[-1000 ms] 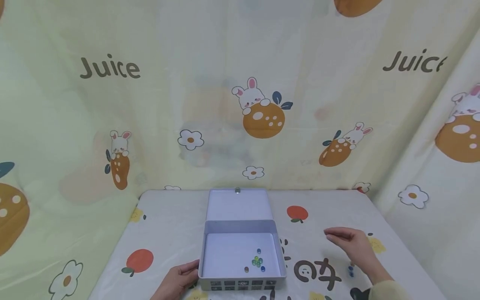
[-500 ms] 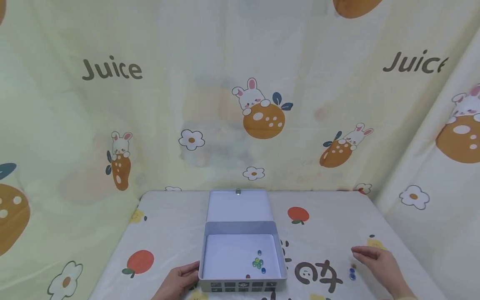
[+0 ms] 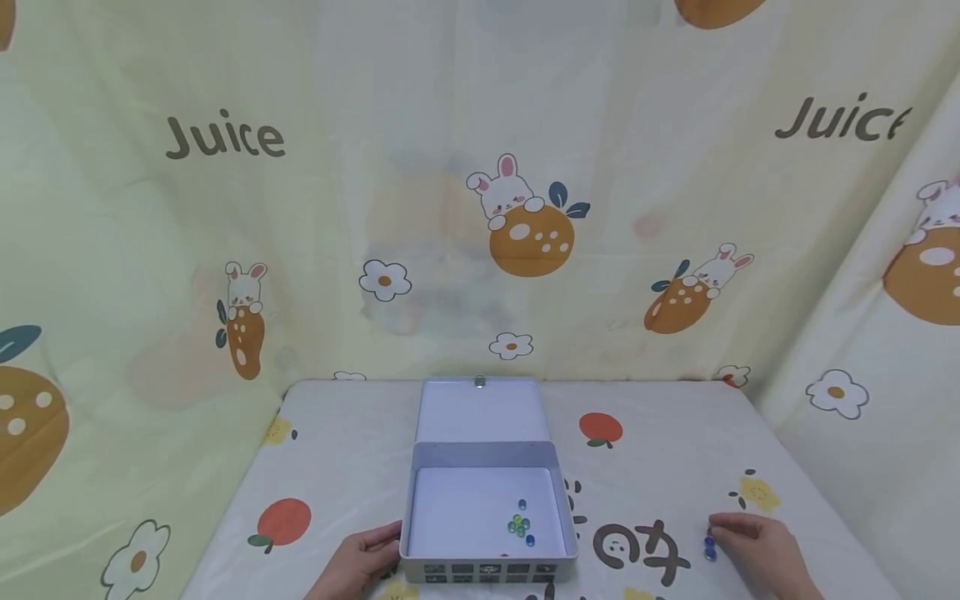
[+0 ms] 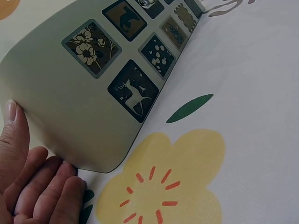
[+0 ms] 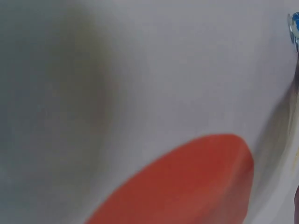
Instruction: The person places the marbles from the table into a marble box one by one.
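Grey metal tin (image 3: 487,567), lid hinged back and lying flat on the table (image 3: 345,467) beyond it, sits at the near middle of the printed cloth. Inside, toward the right front of the floor, a small cluster of glass marbles (image 3: 520,524): green ones bunched together, one blue just beyond them, one blue just nearer. Left hand (image 3: 358,563) holds the tin's near left corner; the left wrist view shows the thumb (image 4: 13,122) pressed flat on the outer wall and the fingers (image 4: 49,189) curled under the rounded corner, beside the row of dark picture panels (image 4: 133,91). Right hand (image 3: 757,552) rests low on the cloth, well apart from the tin, to the right of the printed characters (image 3: 637,546). Its fingertips (image 3: 718,524) are bent down over two blue marbles (image 3: 709,547) that lie touching each other on the cloth; contact or pinch cannot be told from the head view. Right wrist view is blurred: only cloth, a red print patch (image 5: 187,182), and a sliver of blue marble (image 5: 293,28) at the right edge.
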Action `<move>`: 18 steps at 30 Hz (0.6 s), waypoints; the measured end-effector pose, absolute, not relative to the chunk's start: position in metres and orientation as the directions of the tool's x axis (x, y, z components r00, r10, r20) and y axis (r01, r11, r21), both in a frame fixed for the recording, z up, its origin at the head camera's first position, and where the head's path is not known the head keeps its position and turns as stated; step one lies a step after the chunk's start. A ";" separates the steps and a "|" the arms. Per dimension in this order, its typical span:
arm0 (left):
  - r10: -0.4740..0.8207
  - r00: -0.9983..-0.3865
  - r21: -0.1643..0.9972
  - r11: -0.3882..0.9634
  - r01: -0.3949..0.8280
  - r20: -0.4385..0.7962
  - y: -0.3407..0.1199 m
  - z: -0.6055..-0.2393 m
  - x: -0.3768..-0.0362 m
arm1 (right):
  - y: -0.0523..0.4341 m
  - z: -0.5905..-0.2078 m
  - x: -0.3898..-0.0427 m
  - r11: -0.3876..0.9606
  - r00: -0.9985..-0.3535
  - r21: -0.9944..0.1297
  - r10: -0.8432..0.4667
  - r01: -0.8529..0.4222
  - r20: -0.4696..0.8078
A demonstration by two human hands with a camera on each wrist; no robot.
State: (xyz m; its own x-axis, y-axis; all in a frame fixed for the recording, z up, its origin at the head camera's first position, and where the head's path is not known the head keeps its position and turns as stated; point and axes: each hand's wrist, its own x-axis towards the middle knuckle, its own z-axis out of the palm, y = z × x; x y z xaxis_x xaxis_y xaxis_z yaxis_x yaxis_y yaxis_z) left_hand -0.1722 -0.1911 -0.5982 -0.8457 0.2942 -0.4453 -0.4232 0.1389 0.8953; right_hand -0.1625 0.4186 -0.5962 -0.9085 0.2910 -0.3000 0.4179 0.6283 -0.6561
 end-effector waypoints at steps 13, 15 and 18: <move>0.281 -0.854 0.898 0.169 -0.405 -0.438 -0.190 -0.596 -0.172 | 0.415 -0.594 -0.162 0.677 -0.927 -0.634 0.259 0.374 -0.271; 0.285 -0.854 0.900 0.172 -0.401 -0.435 -0.191 -0.597 -0.172 | 0.416 -0.595 -0.161 0.673 -0.926 -0.635 0.264 0.378 -0.271; 0.291 -0.853 0.900 0.175 -0.399 -0.434 -0.192 -0.597 -0.172 | 0.417 -0.595 -0.160 0.657 -0.921 -0.645 0.269 0.390 -0.283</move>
State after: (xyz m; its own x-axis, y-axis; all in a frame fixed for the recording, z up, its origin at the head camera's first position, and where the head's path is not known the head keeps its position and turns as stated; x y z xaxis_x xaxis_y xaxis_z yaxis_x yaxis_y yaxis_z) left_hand -0.1721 -0.1917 -0.5970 -0.8525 0.2911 -0.4341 -0.3987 0.1749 0.9003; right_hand -0.1599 0.4170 -0.5945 -0.9207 0.2692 -0.2826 0.3901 0.6575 -0.6446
